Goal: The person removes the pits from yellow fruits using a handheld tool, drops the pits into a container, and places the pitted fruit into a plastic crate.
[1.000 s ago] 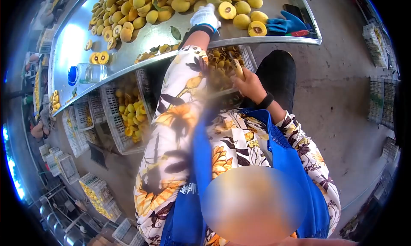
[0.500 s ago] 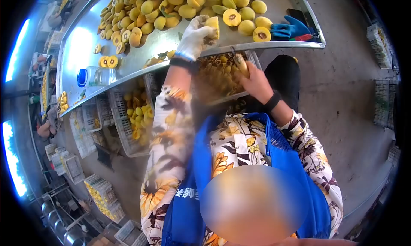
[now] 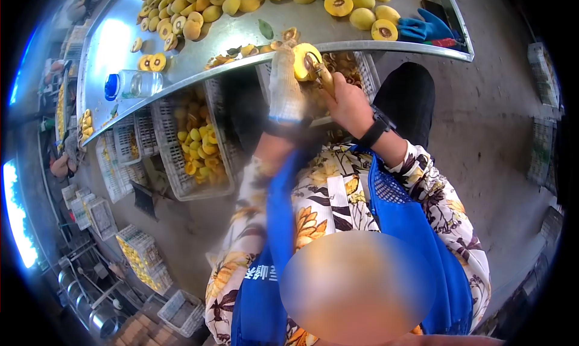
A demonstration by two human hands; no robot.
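My left hand (image 3: 284, 84), in a white knit glove, is closed around a halved yellow peach (image 3: 301, 62) just in front of the metal table's edge. The peach's cut face is turned toward my right hand (image 3: 351, 108), which is bare and wrapped around the pale handle of a pitting tool (image 3: 324, 79). The tool's curved metal tip is at the cut face, around the middle of the half. Beyond the hands, a heap of yellow peaches (image 3: 247, 2), some cut open, lies on the table (image 3: 199, 50).
Under the table are a crate of peach scraps (image 3: 347, 66) and a crate of peach halves (image 3: 199, 144). On the table lie a clear bottle with a blue cap (image 3: 136, 84), blue gloves (image 3: 425, 26) and a leaf (image 3: 265, 29). Stacked crates (image 3: 142, 252) stand on the floor at left.
My left hand has drawn the peach half back from over the table toward my body. My right hand has moved slightly left, bringing the pitting tool to the fruit.
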